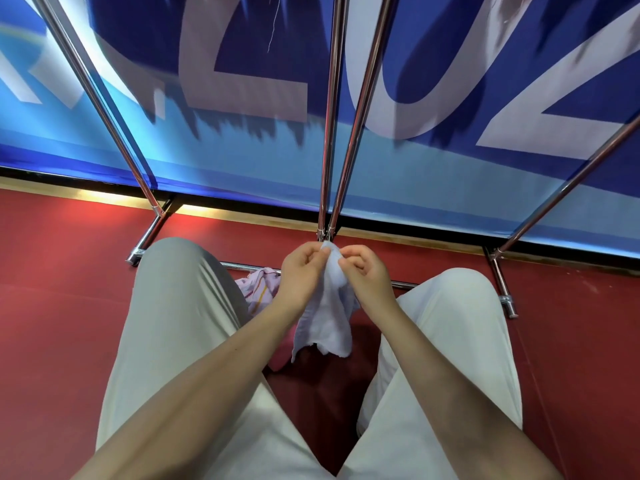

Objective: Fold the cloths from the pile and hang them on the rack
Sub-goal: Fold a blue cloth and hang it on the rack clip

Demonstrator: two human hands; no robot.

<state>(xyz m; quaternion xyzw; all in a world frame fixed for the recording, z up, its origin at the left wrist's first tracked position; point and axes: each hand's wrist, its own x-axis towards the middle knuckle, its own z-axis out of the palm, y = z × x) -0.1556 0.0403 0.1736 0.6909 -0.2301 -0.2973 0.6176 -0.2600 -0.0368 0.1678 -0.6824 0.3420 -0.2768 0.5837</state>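
A pale blue cloth [329, 320] hangs crumpled between my knees. Both hands hold it by its top edge. My left hand [302, 271] pinches that edge from the left, and my right hand [363, 271] pinches it from the right, close together. A pink striped cloth [258, 287] lies on the red floor behind my left wrist, partly hidden by my left leg. The chrome rack [330, 133] stands right in front, its poles rising from feet on the floor.
My legs in light trousers [180, 323] frame the hands on both sides. The rack's low floor bar [242, 266] runs across behind the cloths. A blue banner [433, 174] covers the wall behind the rack. Red floor [62, 306] spreads left and right.
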